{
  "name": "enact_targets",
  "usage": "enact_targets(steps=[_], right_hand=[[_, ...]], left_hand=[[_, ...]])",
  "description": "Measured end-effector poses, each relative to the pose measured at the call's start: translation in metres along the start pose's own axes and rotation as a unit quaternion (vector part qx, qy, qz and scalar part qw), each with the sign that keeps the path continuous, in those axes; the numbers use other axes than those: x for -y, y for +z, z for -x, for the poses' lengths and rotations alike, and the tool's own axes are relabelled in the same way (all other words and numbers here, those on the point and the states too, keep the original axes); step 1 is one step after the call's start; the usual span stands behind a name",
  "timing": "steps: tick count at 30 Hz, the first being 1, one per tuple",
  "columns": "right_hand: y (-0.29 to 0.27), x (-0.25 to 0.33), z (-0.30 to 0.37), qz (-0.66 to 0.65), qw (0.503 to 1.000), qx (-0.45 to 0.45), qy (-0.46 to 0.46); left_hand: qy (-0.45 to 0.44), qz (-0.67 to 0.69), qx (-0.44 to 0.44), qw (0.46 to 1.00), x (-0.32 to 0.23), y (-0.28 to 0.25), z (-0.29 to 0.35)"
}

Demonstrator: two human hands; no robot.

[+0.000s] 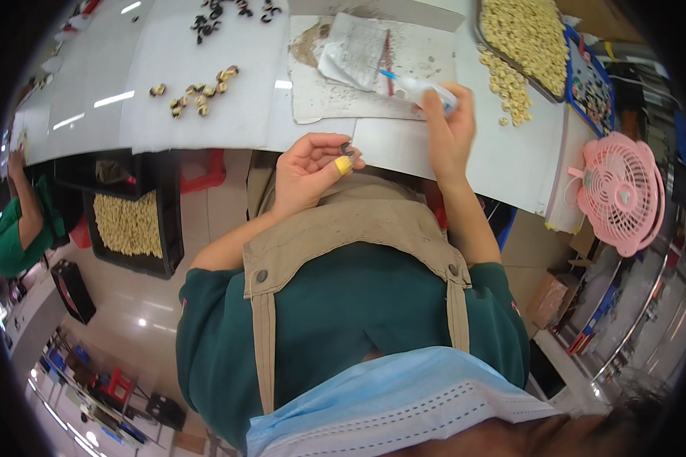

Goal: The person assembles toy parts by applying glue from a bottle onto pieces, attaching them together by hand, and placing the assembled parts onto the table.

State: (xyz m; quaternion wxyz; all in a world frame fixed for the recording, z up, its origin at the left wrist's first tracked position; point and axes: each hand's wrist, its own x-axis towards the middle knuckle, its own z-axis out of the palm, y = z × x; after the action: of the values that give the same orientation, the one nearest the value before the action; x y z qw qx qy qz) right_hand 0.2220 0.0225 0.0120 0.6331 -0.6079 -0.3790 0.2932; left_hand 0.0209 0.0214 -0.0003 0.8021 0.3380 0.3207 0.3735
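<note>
The left hand [309,171], a yellow wrap on one fingertip, pinches a small dark ring-shaped part [347,148] just above the edge of the white worktable [229,114]. The right hand [450,126] grips a white squeeze tube with a blue nozzle [419,87] over stained paper [335,76]. A pink fan [621,190] sits to the right.

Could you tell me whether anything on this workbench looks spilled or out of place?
Yes: some pale rings lie loose on the white table beside the heaped tray, as if overflowed. The paper sheet under the tube is stained and crumpled.
</note>
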Motion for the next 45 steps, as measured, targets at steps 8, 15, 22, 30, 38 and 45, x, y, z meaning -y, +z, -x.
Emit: enact_targets(steps=[8,15,22,30,38,45], right_hand=[[-0.003,-0.005,-0.030,0.298,0.944,0.080,-0.117],[-0.113,-0.012,-0.063,0.469,0.865,-0.104,-0.146],[-0.108,-0.014,-0.060,0.539,0.823,-0.031,-0.175],[-0.082,-0.002,-0.039,0.354,0.919,0.062,-0.160],[-0.065,-0.018,-0.022,0.177,0.983,0.051,0.009],[-0.058,-0.015,-0.009,0.173,0.981,0.077,0.039]], left_hand=[[0.007,-0.011,-0.021,1.000,-0.002,0.001,0.001],[-0.024,-0.022,-0.038,0.999,-0.010,0.001,-0.002],[-0.053,0.003,-0.014,0.998,-0.014,-0.001,-0.010],[0.006,0.010,-0.064,0.998,-0.025,-0.011,-0.014],[0.001,0.009,-0.032,0.999,-0.023,-0.005,-0.004],[0.027,-0.005,-0.012,1.000,-0.015,-0.004,-0.007]])
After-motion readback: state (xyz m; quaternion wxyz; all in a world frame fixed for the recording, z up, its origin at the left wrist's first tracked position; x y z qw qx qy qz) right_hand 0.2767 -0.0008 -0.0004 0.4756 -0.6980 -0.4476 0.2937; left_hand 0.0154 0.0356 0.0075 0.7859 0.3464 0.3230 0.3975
